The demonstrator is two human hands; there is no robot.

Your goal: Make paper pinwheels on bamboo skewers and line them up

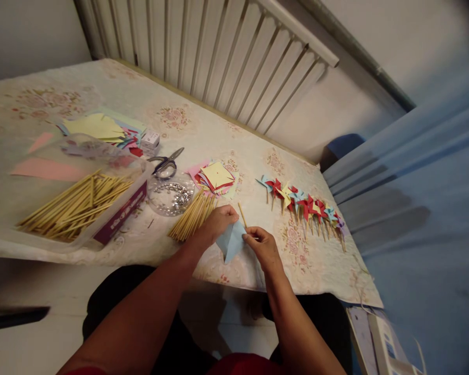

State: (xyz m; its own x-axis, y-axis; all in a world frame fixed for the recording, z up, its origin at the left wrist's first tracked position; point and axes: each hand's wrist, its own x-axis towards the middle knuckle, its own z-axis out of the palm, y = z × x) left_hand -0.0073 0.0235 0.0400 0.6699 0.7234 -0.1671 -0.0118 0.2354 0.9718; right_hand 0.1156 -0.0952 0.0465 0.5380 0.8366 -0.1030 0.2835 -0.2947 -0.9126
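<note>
The light blue folded paper square is pinched between both hands just above the near edge of the worktop, left hand gripping its upper left corner, right hand closed on its right side, fingertips touching it. The paper looks thin, so I judge it could crease wrongly or tear if the two hands pull apart. A single thin wooden stick lies just beyond the paper; a nudge could roll it. The loose bundle of wooden sticks sits left of the paper, the row of finished coloured paper pinwheels to its right.
</note>
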